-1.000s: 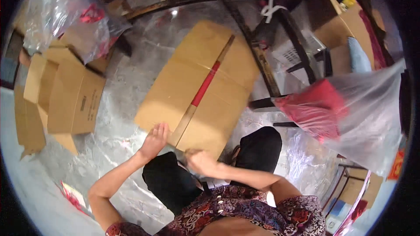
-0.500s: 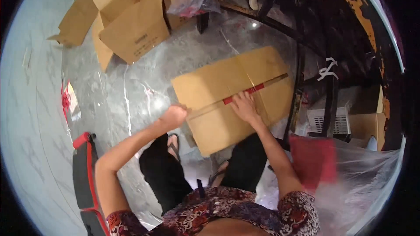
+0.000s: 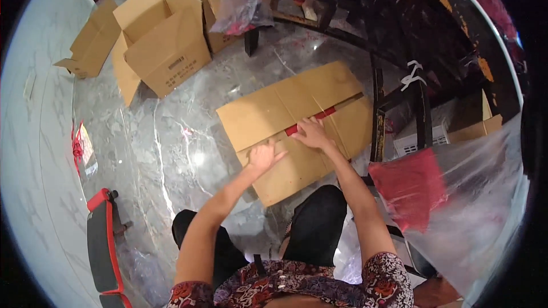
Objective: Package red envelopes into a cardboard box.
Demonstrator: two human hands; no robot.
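A brown cardboard box [image 3: 271, 105] lies on the grey floor in front of my knees, its two long top flaps nearly meeting. Something red [image 3: 327, 113] shows in the narrow gap between them; its kind cannot be told. My left hand [image 3: 264, 158] rests on the near flap, close to the left end of the gap, its thumb stretched out and its fingers loosely bent. My right hand [image 3: 311, 133] lies across the middle of the gap, beside the red part, with fingers spread on the cardboard. I see no held item in either hand.
Open cardboard boxes [image 3: 165, 60] stand at the far left. A clear plastic bag [image 3: 237, 0] with pink contents hangs beyond. A black metal frame [image 3: 422, 114] rises on the right, near a red sheet [image 3: 411, 191] and clear film [image 3: 474, 188]. A black-and-red padded bench [image 3: 103, 245] stands at left.
My left hand has moved right, from the box's left edge onto the near flap, and its fist has loosened. My right hand stays by the gap. The view has shifted slightly.
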